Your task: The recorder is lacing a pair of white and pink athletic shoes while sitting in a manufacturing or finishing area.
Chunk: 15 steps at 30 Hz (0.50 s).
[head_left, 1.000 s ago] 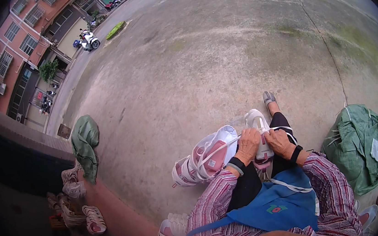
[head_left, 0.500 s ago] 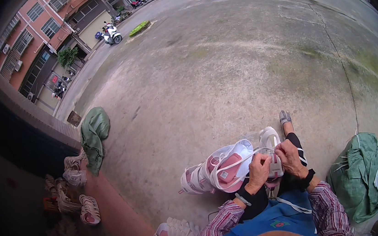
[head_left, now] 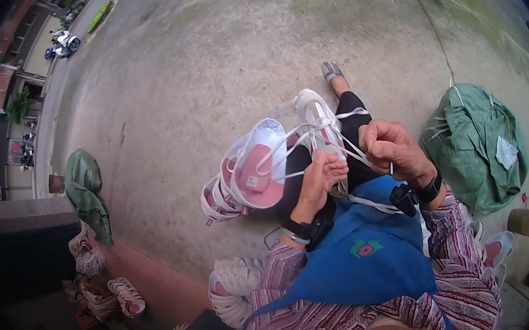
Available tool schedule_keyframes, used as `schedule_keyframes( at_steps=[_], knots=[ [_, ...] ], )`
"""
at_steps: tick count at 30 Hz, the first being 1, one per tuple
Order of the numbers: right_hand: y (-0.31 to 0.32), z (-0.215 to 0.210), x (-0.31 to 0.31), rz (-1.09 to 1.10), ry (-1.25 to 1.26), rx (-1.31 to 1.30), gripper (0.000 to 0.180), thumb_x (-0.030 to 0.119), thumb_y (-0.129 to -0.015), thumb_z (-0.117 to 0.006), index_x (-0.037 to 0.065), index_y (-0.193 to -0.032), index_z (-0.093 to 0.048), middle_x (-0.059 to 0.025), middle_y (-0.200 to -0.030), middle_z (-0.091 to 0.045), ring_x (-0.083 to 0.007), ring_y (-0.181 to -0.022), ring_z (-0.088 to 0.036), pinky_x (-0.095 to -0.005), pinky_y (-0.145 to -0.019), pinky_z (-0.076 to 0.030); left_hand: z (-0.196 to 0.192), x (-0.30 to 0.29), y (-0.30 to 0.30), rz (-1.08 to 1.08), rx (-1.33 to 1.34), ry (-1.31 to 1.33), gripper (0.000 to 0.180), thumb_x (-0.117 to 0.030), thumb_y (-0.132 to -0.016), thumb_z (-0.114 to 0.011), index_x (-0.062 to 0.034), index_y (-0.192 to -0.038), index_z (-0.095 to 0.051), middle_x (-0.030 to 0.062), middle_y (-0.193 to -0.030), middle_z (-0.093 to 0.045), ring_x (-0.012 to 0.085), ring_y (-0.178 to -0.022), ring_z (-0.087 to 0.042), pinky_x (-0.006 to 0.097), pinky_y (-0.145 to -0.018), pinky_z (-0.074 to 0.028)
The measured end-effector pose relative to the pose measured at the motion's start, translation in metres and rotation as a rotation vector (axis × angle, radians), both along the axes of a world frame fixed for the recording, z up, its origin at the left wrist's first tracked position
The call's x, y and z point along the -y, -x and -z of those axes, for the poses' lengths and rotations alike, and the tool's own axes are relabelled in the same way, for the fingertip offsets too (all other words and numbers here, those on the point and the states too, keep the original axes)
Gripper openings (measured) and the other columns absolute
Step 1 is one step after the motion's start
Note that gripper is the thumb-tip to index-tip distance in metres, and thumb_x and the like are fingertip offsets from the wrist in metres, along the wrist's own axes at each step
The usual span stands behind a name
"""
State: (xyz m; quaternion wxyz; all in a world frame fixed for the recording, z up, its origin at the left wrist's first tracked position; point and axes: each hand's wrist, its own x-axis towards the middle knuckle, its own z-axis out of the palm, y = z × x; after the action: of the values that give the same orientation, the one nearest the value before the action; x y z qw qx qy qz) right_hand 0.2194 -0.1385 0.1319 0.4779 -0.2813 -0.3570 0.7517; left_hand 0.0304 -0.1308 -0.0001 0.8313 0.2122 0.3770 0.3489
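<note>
A white and pink shoe (head_left: 309, 103) lies along my lap, toe pointing away, with loose white laces (head_left: 321, 123) crossing over it. My left hand (head_left: 324, 179) is at the shoe's near end, fingers stretched out and side by side. To its right, my right hand (head_left: 397, 150) is closed in a pinch on a white lace; a short end sticks out below the fingers. Taut lace strands run from the shoe to this hand. Left of the shoe sits a nested stack of white shoes with pink insoles (head_left: 259, 172), a lace trailing across it.
A stuffed green sack (head_left: 479, 149) stands at the right. Another green sack (head_left: 84, 187) lies by the left ledge. Several strappy white shoes (head_left: 238, 284) are piled at lower left, more (head_left: 127, 297) beyond. A blue apron (head_left: 357, 252) covers my lap. A white scooter (head_left: 63, 43) stands far left.
My hands, close together over the shoe before, are now apart. The right hand has drawn the lace off to the right, and the left fingers have straightened. The view has tilted downward.
</note>
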Motion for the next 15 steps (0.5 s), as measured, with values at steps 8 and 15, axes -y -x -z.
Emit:
schedule_keyframes(
  at_steps=[8,15],
  knots=[
    [-0.093,-0.051,0.05,-0.391,-0.821,-0.15,0.016,0.008,-0.087,-0.056,-0.007,-0.088,-0.062,-0.0107,-0.076,-0.056,-0.013,-0.053,-0.054,-0.0238,-0.046,-0.043,-0.032,-0.028,-0.055,0.011,0.276,0.035,0.03,-0.025,-0.099,-0.041,0.003,-0.107,-0.05,-0.0058,-0.044,-0.027,0.0047,-0.035,-0.028,0.021,-0.036,-0.028],
    [-0.004,0.07,0.04,-0.093,0.534,0.141,0.044,0.038,-0.099,-0.037,0.0,-0.11,-0.056,-0.0009,-0.079,-0.059,-0.0017,-0.05,-0.034,-0.0169,-0.04,-0.027,-0.092,0.075,-0.071,0.709,-0.004,-0.976,0.033,-0.026,-0.097,-0.039,-0.0006,-0.099,-0.06,0.0067,-0.072,-0.054,0.0115,-0.067,-0.053,0.025,-0.064,-0.042]
  ],
)
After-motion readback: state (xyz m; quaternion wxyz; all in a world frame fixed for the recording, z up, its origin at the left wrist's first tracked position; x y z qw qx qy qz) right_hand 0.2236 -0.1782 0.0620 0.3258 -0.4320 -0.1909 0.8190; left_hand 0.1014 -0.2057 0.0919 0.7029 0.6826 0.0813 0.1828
